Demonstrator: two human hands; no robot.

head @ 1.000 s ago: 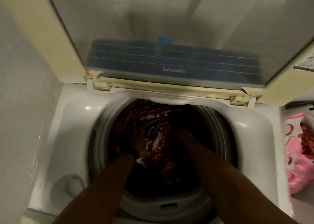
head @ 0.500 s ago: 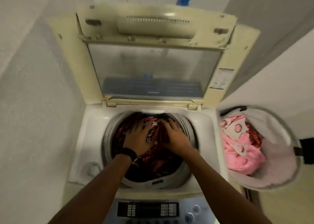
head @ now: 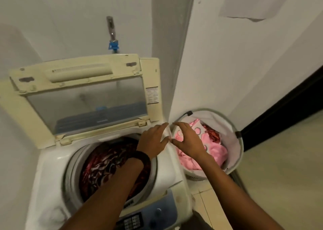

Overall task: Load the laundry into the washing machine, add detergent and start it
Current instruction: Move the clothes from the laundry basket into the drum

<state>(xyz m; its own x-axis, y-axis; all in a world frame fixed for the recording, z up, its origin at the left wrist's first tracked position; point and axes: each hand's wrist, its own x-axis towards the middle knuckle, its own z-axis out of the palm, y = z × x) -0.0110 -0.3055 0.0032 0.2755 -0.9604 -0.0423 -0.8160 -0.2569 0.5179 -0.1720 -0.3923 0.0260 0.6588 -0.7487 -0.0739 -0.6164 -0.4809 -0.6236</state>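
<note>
The left hand (head: 153, 139) and right hand (head: 189, 142) are open and empty; the pink laundry (head: 215, 149) lies in the basket (head: 225, 123) at 3 o'clock of the washing machine (head: 50, 168), beneath the nearer right hand.

A moment ago I saw both hands pressing down on the red clothes (head: 108, 161) in the drum (head: 73, 163), and now they have come up and out and gone to the right. The left hand (head: 153, 139) is now over the right edge of the washing machine (head: 52, 168), and the right hand (head: 188, 140) is over the pink clothes (head: 215, 149) in the basket (head: 239, 142), both with loose fingers and holding nothing. My view has also pulled back and turned right, so I now see the whole basket and the tap (head: 111, 32) on the wall.
</note>
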